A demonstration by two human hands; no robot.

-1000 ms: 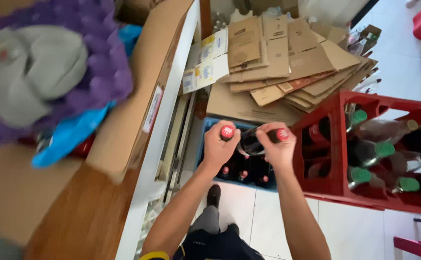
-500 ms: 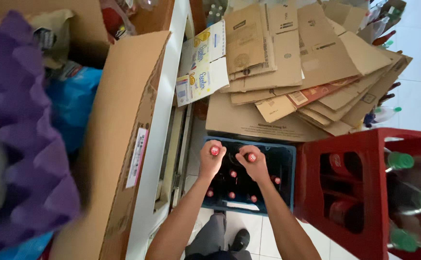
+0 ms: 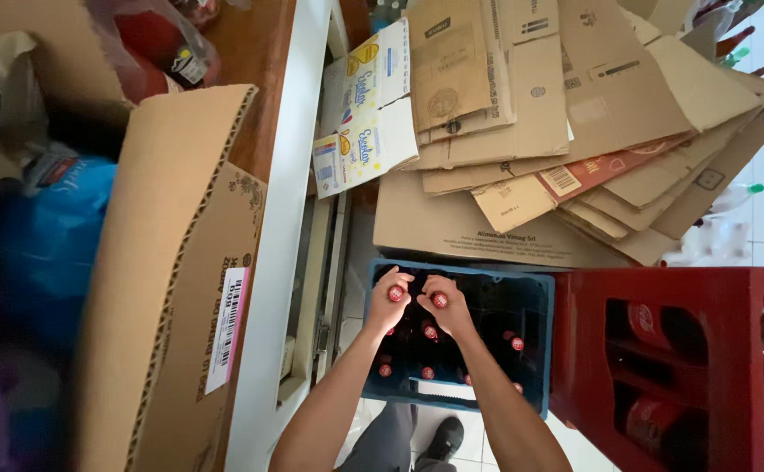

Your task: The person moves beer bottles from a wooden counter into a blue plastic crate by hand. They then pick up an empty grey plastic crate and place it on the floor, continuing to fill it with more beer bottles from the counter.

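bottles with red caps sit in each fist: left hand (image 3: 388, 301) wraps one bottle neck (image 3: 396, 294), right hand (image 3: 446, 306) wraps another bottle (image 3: 439, 301), both side by side over the far-left part of the blue crate (image 3: 544, 341), left of the red crate (image 3: 732, 301).

The blue crate (image 3: 544, 350) is open on top; capped bottles (image 3: 430, 332) fill much of it. The red crate (image 3: 688, 350) stands just right, flattened cardboard (image 3: 487, 218) behind.

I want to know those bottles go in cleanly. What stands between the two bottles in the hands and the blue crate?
Nothing visible. The left hand and right hand each grip a red-capped bottle directly over the blue crate, above its dark back cells; other bottles stand nearer.
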